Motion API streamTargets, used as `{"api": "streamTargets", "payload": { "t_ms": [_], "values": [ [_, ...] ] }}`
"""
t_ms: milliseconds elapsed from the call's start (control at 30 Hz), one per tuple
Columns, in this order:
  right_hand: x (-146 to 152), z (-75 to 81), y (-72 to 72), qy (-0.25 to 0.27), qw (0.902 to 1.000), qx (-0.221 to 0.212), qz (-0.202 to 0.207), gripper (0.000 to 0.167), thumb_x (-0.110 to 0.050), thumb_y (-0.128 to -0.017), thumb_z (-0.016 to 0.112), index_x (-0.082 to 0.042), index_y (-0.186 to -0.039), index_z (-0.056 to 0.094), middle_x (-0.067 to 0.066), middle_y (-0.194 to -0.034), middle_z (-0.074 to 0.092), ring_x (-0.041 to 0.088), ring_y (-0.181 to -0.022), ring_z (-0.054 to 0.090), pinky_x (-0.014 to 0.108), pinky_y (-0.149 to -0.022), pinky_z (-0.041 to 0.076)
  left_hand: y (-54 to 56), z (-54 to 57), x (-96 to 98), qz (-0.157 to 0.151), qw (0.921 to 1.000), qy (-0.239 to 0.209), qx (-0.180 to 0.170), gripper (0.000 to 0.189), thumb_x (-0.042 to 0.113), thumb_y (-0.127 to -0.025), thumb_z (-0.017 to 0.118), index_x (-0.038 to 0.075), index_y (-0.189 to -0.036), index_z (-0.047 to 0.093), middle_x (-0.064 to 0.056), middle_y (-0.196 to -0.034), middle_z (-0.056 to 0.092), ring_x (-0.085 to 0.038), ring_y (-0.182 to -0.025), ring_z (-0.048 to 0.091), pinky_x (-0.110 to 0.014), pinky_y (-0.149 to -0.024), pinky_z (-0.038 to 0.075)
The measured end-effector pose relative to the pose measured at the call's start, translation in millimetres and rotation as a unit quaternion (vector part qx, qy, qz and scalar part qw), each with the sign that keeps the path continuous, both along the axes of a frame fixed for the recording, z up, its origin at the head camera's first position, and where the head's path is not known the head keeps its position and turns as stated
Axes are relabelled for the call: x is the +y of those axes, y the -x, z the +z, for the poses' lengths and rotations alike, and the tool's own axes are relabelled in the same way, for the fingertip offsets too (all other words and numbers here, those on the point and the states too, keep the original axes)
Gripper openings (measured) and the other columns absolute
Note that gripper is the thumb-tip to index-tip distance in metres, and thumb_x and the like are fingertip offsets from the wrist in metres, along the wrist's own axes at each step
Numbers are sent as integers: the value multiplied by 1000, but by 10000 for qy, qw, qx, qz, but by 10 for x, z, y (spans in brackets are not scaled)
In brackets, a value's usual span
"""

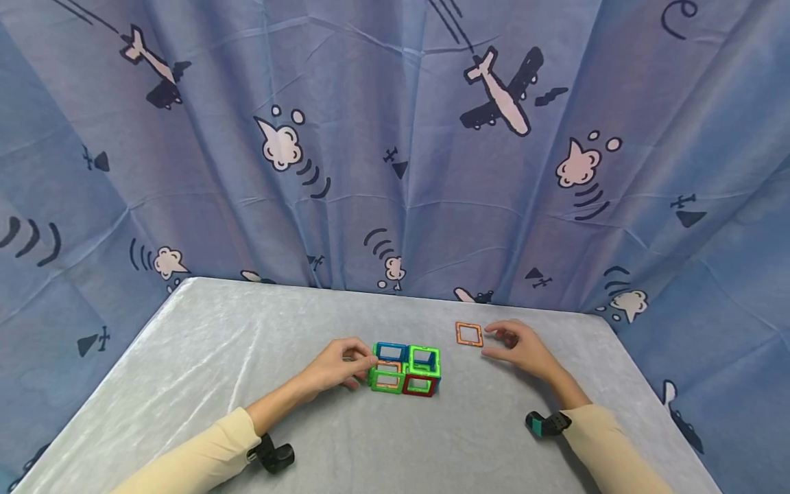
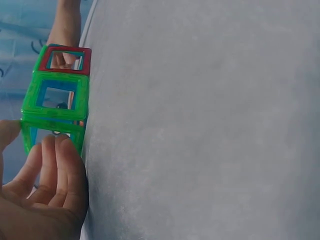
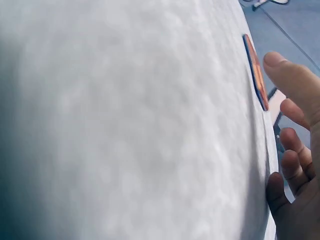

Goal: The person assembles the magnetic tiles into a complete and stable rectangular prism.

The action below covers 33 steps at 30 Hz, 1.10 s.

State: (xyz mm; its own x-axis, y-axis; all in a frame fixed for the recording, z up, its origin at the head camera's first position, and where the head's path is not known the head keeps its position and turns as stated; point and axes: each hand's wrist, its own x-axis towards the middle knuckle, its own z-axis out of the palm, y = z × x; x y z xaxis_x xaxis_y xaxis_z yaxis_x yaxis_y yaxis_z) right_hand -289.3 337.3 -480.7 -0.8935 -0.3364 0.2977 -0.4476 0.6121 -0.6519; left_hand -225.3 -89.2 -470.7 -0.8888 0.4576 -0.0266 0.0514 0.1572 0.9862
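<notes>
A block of joined magnetic tiles (image 1: 422,376) stands on the table, two box shapes side by side in green, blue, orange and red. At its left end, my left hand (image 1: 336,363) holds it by the upper edge, thumb and finger curved together there. The left wrist view shows several fingertips at the end green tile (image 2: 55,97) and one digit at its corner. Farther back and to the right lies a flat orange square tile (image 1: 469,344). My right hand (image 1: 518,345) is just right of it, thumb and fingers spread, holding nothing. The right wrist view shows this orange tile (image 3: 257,75) edge-on near the thumb.
A pale cloth covers the table (image 1: 296,425). Behind and around it hangs a blue curtain (image 1: 395,137) with printed planes and clouds. Each wrist carries a black strapped device, one on the left (image 1: 274,456) and one on the right (image 1: 546,424).
</notes>
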Motion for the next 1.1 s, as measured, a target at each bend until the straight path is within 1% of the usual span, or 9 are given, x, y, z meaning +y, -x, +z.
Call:
{"api": "streamTargets", "payload": {
  "t_ms": [133,400,633,800,900,1100],
  "values": [
    [-97,14,38,7,9999,76,114,43,-18,-78,91,-4,-114,73,13,-95,59,26,-79,49,30,-67,40,3,3,2,-29,10000,-19,38,28,24,-102,67,-1,-113,66,-10,-97,68,-33,-86,70,-44,-66,59],
    [-220,0,109,114,9997,126,177,42,-13,-76,92,0,-112,74,13,-93,58,26,-79,46,29,-67,38,13,-2,7,-65,9999,23,115,26,23,-101,67,0,-110,67,-10,-96,69,-32,-85,70,-42,-66,59],
    [-286,-24,113,56,9999,-55,134,29,-14,-78,91,-3,-101,76,9,-92,59,24,-81,46,29,-69,38,-4,16,12,-28,10000,38,64,27,24,-101,68,-1,-111,67,-9,-95,69,-32,-85,70,-42,-66,59],
    [-282,-27,109,90,9998,-60,179,20,-11,-80,88,-2,-95,77,9,-89,61,23,-78,49,27,-67,40,-18,16,15,-33,10000,58,73,27,24,-101,68,-1,-111,67,-9,-96,69,-32,-85,70,-42,-66,59],
    [-267,-20,94,71,9998,-78,153,16,-9,-81,87,-2,-92,77,9,-86,59,23,-75,49,26,-65,39,-24,18,15,-55,9999,71,71,28,24,-101,67,-1,-113,66,-9,-97,69,-32,-86,70,-42,-66,59],
    [-238,-23,76,92,9995,-312,43,12,-8,-83,86,-5,-90,77,7,-85,59,22,-76,50,25,-65,40,-29,23,13,-67,9999,72,42,28,25,-102,67,0,-114,66,-9,-98,70,-32,-87,70,-43,-67,58]
  ]
}}
